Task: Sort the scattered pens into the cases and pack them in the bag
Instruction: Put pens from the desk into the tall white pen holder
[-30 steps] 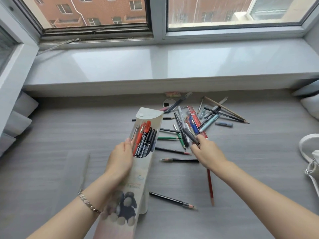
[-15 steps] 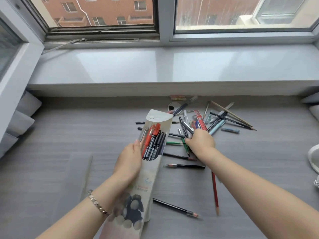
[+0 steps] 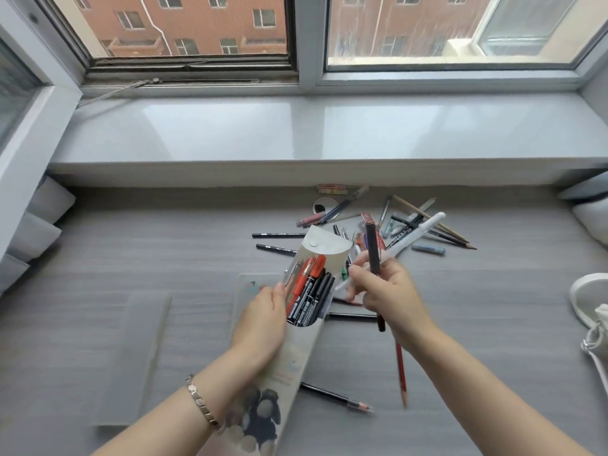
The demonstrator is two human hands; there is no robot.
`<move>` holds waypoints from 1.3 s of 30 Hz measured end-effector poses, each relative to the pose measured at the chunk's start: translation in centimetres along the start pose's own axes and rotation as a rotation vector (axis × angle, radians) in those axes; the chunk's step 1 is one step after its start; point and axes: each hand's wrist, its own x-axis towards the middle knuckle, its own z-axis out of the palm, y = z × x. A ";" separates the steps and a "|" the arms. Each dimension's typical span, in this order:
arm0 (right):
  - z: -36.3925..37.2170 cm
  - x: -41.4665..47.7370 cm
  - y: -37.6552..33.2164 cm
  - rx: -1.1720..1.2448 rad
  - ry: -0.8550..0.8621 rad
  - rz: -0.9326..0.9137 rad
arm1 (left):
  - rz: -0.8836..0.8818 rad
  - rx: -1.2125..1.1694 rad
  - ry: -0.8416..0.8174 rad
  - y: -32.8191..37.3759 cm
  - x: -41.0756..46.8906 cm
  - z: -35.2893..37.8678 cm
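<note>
Holding the pen case [image 3: 306, 327] tilted up off the counter [image 3: 164, 258], left hand [image 3: 260, 320] wrapped around its side, markers poking out. Right hand [image 3: 391, 294] is clamped on a black pen [image 3: 373, 255] and a white pen [image 3: 414, 235], just beside the case, above the scattered pile [image 3: 411, 225].

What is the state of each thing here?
Case: flap open, partly filled, held up.
Left hand: shut on case.
Right hand: shut on black pen and white pen.
Pile: loose, unsorted.
Bag: on floor, nothing packed.
</note>
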 end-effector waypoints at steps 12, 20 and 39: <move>0.8 -0.1 0.1 -0.141 0.151 -0.107 | 0.052 -0.105 0.020 1.1 -1.4 0.4; 2.5 -2.4 1.1 -0.593 -0.076 -0.073 | 0.006 -0.109 0.054 1.6 -1.8 0.4; 2.2 -0.6 2.8 -0.321 0.171 -0.404 | 0.067 -0.071 -0.059 1.8 -2.1 0.6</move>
